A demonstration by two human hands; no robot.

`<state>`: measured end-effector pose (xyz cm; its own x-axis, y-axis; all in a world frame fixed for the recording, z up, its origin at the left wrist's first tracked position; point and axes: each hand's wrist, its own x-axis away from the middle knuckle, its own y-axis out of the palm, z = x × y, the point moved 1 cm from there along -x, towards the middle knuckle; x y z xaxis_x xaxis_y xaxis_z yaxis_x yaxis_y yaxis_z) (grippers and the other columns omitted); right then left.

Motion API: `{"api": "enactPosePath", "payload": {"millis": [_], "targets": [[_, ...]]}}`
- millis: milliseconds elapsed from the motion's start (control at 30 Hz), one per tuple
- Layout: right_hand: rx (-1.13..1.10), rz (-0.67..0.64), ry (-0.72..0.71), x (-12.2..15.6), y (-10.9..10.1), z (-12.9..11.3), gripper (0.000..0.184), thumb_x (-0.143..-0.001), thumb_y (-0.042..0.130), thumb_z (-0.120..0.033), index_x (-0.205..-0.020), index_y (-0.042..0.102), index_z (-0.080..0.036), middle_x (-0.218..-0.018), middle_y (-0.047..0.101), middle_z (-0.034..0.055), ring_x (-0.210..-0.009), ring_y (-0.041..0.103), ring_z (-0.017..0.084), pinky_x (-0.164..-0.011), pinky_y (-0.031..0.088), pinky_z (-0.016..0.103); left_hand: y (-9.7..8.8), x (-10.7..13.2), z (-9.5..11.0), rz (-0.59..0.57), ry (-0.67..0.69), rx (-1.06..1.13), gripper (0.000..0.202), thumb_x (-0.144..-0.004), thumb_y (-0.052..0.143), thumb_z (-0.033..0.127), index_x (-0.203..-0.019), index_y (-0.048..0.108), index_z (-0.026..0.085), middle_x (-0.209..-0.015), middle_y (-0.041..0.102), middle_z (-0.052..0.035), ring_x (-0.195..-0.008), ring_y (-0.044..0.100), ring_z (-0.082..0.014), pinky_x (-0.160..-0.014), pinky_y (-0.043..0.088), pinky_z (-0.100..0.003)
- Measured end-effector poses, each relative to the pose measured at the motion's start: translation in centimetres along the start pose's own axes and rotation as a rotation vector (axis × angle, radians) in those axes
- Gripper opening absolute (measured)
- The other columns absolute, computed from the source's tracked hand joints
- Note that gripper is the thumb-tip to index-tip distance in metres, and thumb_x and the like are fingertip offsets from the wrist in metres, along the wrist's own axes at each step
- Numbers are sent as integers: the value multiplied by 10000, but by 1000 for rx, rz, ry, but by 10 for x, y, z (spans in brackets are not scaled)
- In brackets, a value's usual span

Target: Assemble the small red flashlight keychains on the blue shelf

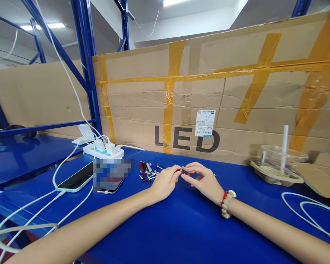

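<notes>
Both of my hands meet over the blue table (181, 227), pinching one small red and silver item (181, 171) between them. My left hand (165, 182) grips it from the left with closed fingers. My right hand (205, 180), with a bead bracelet at its wrist, pinches it from the right with thumb and forefinger. Just to the left of my left hand lies a small cluster of similar keychain-like pieces (147, 170), red, black and silver, on the table.
A phone (77, 179) and a second blurred device (111, 176) lie left, cabled to a white power strip (103, 149). A taped cardboard wall marked LED (187, 139) backs the table. A paper tray with a plastic cup and straw (280, 161) stands right, white cables (305, 212) near it.
</notes>
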<state>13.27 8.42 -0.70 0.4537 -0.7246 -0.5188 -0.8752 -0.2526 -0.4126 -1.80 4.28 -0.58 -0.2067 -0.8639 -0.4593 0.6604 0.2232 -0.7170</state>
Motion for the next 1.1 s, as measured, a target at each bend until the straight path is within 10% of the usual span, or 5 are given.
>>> {"api": "enactPosePath", "payload": {"millis": [567,1100], "targets": [[-20,-72,11,-1,-6,4,300,-691,610,-459,-657,629,-161,-820,521,38,-592,515,93,-439,480,202,-4,0,-1,-169,68,142,225,-894,291,267,-845,487,166,-587,462,50,-551,446,-80,-584,346,-196],[-146,-185,160,2,-7,6,370,-643,627,-488,-562,558,-134,-703,480,12,-505,439,62,-372,381,181,-1,3,0,-74,207,39,152,-858,380,206,-920,517,185,-881,595,-18,-849,539,-143,-751,394,-237]]}}
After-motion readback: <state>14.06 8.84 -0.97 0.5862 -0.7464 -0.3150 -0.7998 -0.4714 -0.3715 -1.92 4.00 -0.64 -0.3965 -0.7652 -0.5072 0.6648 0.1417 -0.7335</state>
